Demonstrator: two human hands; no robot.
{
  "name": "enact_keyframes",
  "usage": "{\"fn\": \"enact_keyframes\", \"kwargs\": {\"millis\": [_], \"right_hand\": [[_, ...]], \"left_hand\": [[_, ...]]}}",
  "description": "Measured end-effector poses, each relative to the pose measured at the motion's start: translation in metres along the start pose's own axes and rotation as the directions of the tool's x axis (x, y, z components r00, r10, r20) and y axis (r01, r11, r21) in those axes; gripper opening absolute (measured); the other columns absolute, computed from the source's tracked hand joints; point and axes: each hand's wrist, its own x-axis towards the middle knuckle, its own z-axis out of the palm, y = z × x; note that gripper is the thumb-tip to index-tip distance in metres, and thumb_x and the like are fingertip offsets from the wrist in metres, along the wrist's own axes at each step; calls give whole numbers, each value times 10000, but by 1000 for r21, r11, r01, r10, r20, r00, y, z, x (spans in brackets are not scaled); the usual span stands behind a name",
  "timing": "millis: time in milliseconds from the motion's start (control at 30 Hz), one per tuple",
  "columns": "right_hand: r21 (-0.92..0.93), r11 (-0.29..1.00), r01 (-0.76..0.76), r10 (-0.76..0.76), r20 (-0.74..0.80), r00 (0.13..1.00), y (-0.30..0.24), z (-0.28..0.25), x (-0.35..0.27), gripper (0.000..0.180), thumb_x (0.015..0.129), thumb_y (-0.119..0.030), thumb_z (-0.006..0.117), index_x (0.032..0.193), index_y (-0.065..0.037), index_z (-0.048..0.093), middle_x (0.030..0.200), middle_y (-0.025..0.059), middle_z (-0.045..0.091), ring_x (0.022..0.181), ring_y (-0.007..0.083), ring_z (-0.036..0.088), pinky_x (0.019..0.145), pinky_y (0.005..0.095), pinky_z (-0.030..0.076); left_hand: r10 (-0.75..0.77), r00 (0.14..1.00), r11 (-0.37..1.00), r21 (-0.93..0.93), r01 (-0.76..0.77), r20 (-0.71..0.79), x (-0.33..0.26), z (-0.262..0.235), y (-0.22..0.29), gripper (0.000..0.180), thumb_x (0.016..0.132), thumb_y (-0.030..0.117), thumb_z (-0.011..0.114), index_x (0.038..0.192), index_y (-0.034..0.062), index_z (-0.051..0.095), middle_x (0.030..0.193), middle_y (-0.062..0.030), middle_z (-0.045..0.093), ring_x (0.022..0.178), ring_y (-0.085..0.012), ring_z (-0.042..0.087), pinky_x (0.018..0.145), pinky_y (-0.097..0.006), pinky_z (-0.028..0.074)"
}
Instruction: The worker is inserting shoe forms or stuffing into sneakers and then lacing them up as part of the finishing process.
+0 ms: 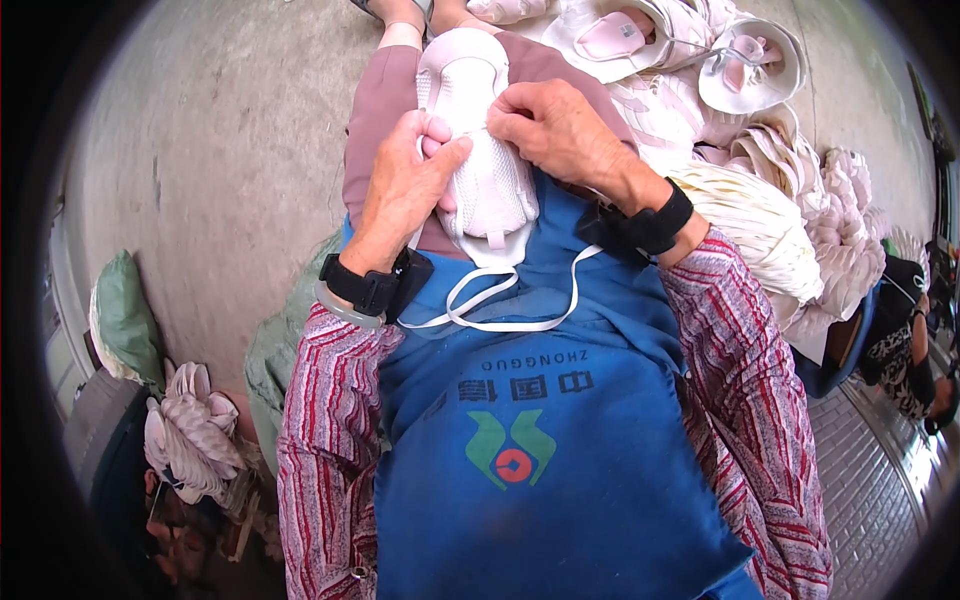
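Observation:
A white and pale pink mesh shoe upper (490,190) lies lengthwise over my lap, its toe pointing away from me. My left hand (415,170) is closed on its left edge, thumb on top. On the right edge, about mid-length, my right hand (555,130) makes a pinch with thumb and forefinger, on what looks like the shoelace; the fingers partly cover it. A flat white shoelace (500,326) hangs in a loose loop below the upper, over my blue apron (540,420). The loop's ends pass out of sight near my wrists.
To the right lie piled white and pink shoe uppers (750,65) and a thick bundle of cream-white laces (745,215). A green sack (125,315) and more stacked pale pieces (195,430) are at the left. Another person (915,340) is at the far right.

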Motion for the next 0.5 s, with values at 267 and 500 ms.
{"fn": "enact_keyframes", "kwargs": {"millis": [267,500], "right_hand": [[32,996,-83,81,59,995,-1,1,-3,121,861,-111,614,868,-24,698,752,167,660,706,314,655,662,396,513],[210,912,-353,340,96,935,-12,-3,-7,109,833,-80,626,909,-16,671,803,147,683,754,343,668,707,406,534]], "left_hand": [[-6,1000,1000,15,6,8,-1,-4,2,256,902,174,714,1008,42,522,720,20,519,499,-51,507,424,-194,434],[-51,998,998,23,50,28,-6,-5,2,309,884,135,722,1052,-13,510,765,-30,544,530,-83,559,430,-234,493]]}}
